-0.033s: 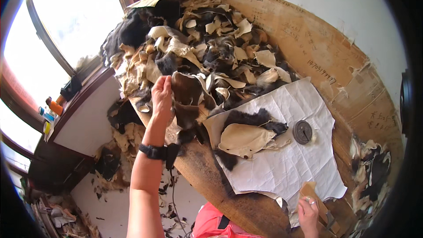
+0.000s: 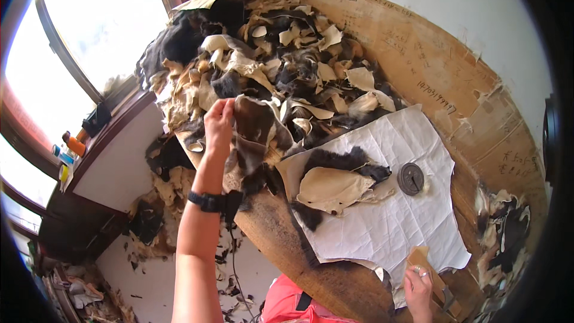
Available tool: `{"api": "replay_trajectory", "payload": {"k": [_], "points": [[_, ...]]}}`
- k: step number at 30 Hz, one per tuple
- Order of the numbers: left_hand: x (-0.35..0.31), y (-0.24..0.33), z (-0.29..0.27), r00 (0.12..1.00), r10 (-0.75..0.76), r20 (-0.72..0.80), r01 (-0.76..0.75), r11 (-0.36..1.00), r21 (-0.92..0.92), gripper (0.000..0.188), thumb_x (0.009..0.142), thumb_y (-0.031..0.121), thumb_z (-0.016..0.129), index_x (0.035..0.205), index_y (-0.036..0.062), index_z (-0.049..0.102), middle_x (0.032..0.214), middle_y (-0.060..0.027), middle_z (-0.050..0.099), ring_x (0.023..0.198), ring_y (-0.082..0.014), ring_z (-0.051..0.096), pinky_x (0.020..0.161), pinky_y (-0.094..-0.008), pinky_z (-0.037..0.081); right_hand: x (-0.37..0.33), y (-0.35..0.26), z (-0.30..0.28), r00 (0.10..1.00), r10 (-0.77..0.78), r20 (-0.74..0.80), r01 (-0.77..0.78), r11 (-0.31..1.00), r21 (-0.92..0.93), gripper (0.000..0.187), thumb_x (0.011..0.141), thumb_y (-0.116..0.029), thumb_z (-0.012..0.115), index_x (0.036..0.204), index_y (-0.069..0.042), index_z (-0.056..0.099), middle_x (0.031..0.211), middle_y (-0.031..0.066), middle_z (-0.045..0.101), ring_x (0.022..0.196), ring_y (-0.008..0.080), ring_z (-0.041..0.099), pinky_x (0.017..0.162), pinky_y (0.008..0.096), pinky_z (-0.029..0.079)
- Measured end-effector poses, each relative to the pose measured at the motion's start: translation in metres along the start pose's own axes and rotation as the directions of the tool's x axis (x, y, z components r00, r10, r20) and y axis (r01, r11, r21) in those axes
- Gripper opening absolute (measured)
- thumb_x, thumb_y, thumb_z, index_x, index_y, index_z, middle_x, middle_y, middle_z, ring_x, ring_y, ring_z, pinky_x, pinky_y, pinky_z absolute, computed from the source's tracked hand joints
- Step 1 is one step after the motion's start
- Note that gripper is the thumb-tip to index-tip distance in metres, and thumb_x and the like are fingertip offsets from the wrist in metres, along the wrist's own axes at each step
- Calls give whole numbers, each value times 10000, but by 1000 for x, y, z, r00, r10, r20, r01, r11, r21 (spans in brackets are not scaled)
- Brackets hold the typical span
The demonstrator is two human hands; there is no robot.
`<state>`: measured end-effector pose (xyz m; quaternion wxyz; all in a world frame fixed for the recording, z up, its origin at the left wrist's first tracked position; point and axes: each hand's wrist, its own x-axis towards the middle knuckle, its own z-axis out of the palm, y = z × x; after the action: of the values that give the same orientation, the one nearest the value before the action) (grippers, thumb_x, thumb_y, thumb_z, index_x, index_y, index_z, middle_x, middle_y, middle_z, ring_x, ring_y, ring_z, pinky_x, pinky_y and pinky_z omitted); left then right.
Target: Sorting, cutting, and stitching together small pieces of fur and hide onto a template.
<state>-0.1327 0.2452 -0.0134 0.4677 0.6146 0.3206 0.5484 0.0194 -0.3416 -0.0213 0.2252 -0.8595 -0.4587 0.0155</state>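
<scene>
My left hand (image 2: 219, 121) is closed in a pinch on the upper corner of a dark brown fur piece (image 2: 254, 124). The fur hangs down in front of the scrap heap, its lower end near the table edge. At the lower right, my right hand (image 2: 417, 290) has curled fingers beside a tan wooden strip (image 2: 435, 275), over the corner of a white paper pattern (image 2: 412, 227). What those fingers hold, if anything, I cannot make out. On the paper lies a pale hide piece (image 2: 332, 190) with black fur around its edges. Right of it sits a round dark metal weight (image 2: 411, 179).
A tall heap of fur and hide scraps (image 2: 287, 54) covers the far side of the wooden table (image 2: 287, 263). Cardboard (image 2: 418, 54) lines the wall behind. More scraps (image 2: 505, 233) lie at the right. Bottles (image 2: 75, 145) stand on the window sill at the left.
The dark brown fur in my left hand has shifted a little, and its lower part hangs straighter. My right hand has barely moved.
</scene>
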Motion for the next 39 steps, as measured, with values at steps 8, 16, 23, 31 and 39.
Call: {"api": "replay_trajectory", "payload": {"k": [8,16,23,31,39], "points": [[48,5,-6,828,-531,181,560,802,-209,258,1011,256,516,921,56,651,741,-5,630,553,-119,556,491,-285,456,6,-1,-1,997,-69,40,69,998,-4,177,745,33,660,918,-7,674,920,138,624,869,338,594,746,420,482],[-24,42,33,662,-542,517,724,642,-254,248,1007,212,499,1025,6,636,914,-75,686,773,-176,673,692,-348,583,15,-19,-4,999,-35,35,32,996,85,143,771,4,675,912,-15,687,971,144,647,859,335,621,748,398,500],[-217,100,86,450,-215,867,372,927,36,225,1037,204,446,1062,43,601,988,-55,648,902,-135,631,764,-276,527,71,-53,35,929,-34,368,-368,-10,930,932,836,-405,755,1502,-46,210,1424,125,429,1242,206,506,1026,357,415],[-281,101,101,524,-52,850,35,999,40,507,806,130,768,1265,32,575,1267,-123,596,1128,-228,577,891,-370,503,29,-47,40,851,324,414,-451,48,891,291,885,-29,645,1173,7,620,1069,37,675,941,99,627,819,253,509],[-374,106,139,101,-269,958,418,885,204,191,892,156,699,992,3,647,773,-10,641,712,-37,541,604,-234,456,-41,-21,3,937,347,37,-285,702,653,194,893,-125,645,1053,-16,636,836,139,657,753,180,637,679,318,498]]}}
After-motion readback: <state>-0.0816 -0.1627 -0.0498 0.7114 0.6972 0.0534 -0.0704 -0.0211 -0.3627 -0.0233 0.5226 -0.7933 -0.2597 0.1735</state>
